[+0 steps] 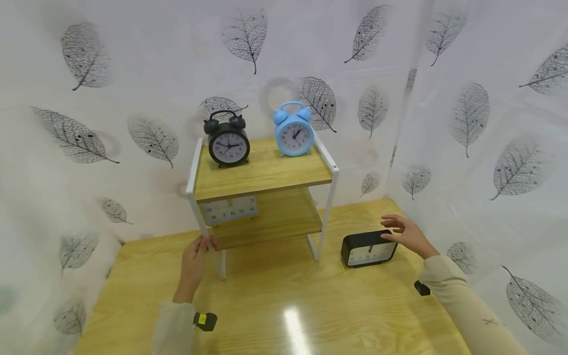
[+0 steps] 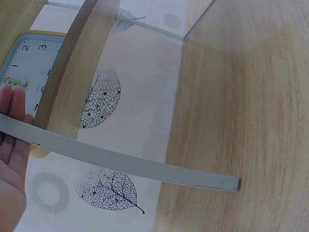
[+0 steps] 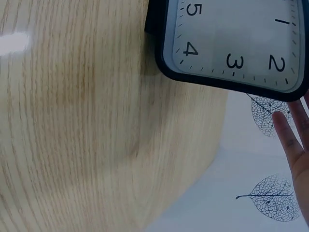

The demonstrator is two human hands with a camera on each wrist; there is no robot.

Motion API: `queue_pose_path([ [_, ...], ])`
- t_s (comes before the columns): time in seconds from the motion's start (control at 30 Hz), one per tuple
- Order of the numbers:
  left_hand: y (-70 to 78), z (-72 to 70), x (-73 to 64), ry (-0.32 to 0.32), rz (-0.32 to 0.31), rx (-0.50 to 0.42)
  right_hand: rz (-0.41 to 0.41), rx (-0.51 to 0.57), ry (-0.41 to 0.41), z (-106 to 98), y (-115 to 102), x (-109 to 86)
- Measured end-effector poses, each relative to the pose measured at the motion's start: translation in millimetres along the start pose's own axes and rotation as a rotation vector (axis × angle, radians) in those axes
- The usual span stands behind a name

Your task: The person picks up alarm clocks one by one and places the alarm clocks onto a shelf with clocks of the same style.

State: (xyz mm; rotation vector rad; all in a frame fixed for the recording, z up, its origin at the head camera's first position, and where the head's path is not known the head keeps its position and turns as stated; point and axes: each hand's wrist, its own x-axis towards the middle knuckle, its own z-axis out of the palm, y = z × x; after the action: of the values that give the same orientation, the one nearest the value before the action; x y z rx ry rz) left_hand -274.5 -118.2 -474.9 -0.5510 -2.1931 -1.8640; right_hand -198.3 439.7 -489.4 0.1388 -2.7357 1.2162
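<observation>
A two-tier wooden shelf [image 1: 270, 170] with white metal side frames stands on the table. On its left front post [image 2: 120, 162] my left hand [image 1: 195, 256] has its grip, the fingers reaching past the post. A black rectangular desk clock [image 1: 370, 248] sits on the table right of the shelf, its face forward. My right hand [image 1: 410, 238] is at that clock's upper right corner, fingers loosely extended, thumb by the top edge. In the right wrist view, the fingertips [image 3: 282, 123] show beside the corner of the clock's face.
A black twin-bell alarm clock [image 1: 228, 143] and a light blue one [image 1: 294, 133] stand on the top tier. Another square-cornered clock [image 1: 230, 209] sits on the lower tier, partly hidden by the top board. Leaf-patterned white sheeting [image 1: 284, 29] hangs behind the wooden table [image 1: 346, 310] and along both sides.
</observation>
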Motion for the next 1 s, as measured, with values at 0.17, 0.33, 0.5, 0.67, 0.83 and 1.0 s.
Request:
queue_pose_path([
  [0.17, -1.6, -0.4, 2.3, 0.014, -0.014, 0.003, 0.005, 0.017, -0.031, -1, 12, 0.1],
  [0.33, -2.4, 2.7, 5.5, 0.023, -0.065, 0.025, 0.045, 0.058, -0.070, -2, 22, -6.8],
  [0.5, -3.2, 5.3, 5.7, 0.017, -0.107, 0.057, 0.094, 0.045, -0.123, -2, 29, -13.8],
  [0.67, 1.4, 4.3, 3.2, 0.014, -0.116, 0.086, 0.126, 0.062, -0.173, 3, 34, -14.5],
  [0.83, 15.5, 2.5, -0.7, 0.009, -0.100, 0.098, 0.129, 0.053, -0.172, 10, 38, -12.2],
  [1.0, 11.2, -0.5, -0.9, 0.019, -0.119, 0.080, 0.116, 0.047, -0.176, 16, 44, -8.3],
])
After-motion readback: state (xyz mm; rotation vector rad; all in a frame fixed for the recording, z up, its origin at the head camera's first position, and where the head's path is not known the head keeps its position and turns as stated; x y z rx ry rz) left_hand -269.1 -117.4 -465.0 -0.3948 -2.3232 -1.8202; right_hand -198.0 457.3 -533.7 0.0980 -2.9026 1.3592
